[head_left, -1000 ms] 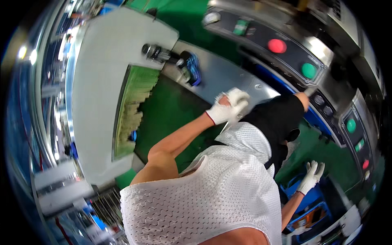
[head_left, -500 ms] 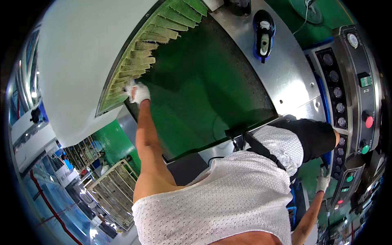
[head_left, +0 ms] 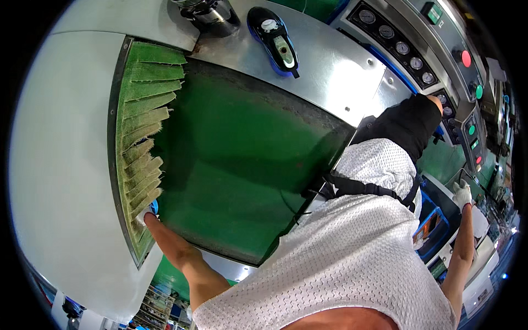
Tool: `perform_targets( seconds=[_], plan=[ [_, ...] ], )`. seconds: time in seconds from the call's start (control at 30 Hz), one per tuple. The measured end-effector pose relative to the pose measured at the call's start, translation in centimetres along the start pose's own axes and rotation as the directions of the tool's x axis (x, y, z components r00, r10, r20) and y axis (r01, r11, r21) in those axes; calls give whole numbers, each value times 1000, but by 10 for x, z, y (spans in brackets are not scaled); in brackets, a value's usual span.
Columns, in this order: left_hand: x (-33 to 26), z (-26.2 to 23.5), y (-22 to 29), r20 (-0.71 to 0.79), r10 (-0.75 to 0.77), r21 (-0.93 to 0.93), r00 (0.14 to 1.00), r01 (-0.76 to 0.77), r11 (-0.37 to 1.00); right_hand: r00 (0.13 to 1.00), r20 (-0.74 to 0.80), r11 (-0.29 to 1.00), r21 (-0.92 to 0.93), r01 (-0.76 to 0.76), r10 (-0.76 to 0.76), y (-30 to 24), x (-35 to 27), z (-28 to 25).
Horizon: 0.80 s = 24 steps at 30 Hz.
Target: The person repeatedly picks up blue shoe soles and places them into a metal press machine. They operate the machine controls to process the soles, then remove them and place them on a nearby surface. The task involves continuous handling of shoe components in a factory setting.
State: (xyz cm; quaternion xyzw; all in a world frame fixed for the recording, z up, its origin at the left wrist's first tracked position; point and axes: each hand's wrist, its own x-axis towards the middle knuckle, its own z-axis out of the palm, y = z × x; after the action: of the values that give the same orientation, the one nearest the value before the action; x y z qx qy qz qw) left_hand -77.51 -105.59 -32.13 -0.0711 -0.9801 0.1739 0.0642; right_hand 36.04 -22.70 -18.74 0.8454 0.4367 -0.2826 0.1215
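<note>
My left hand (head_left: 143, 215), in a white glove, reaches in at the lower end of a curtain of green fabric strips (head_left: 144, 118) along an opening in a white machine body. The strips and my wrist hide most of its fingers. A small bright blue thing (head_left: 154, 207) shows right beside it; whether the hand holds it I cannot tell. Below the strips spreads a wide green surface (head_left: 236, 165) with dark edges. Out to the far right, my right hand (head_left: 462, 193) wears a white glove, its fingers stretched apart with nothing visible in them.
On the metal ledge (head_left: 324, 71) lies a black shoe (head_left: 275, 41) with a blue sole edge, beside a dark shiny cylinder-like object (head_left: 212, 16). A panel of round gauges (head_left: 386, 32) and coloured buttons stands at the right. Blue-framed crates (head_left: 432, 223) are near my right arm.
The view has turned, so the strip curtain and ledge appear shifted. My left hand has gone to the curtain's lower end, its fingers now more hidden. My right arm is still stretched out.
</note>
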Motion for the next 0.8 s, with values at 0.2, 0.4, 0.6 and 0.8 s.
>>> perform_targets(
  seconds=[0.2,0.4,0.6,0.8],
  plan=[
    [-57,-6,1,172,43,247,984,-85,965,915,6,821,-440,364,-403,-79,24,-4],
    [-155,-49,121,276,-58,317,959,-34,948,804,32,778,-232,584,-594,-183,-38,34],
    [-237,-242,352,-48,108,-746,993,-108,657,530,56,507,390,769,-846,-275,-164,87],
    [-301,-414,529,-178,727,-914,663,-385,127,-167,101,-170,-13,985,-981,-358,-311,109]
  ],
)
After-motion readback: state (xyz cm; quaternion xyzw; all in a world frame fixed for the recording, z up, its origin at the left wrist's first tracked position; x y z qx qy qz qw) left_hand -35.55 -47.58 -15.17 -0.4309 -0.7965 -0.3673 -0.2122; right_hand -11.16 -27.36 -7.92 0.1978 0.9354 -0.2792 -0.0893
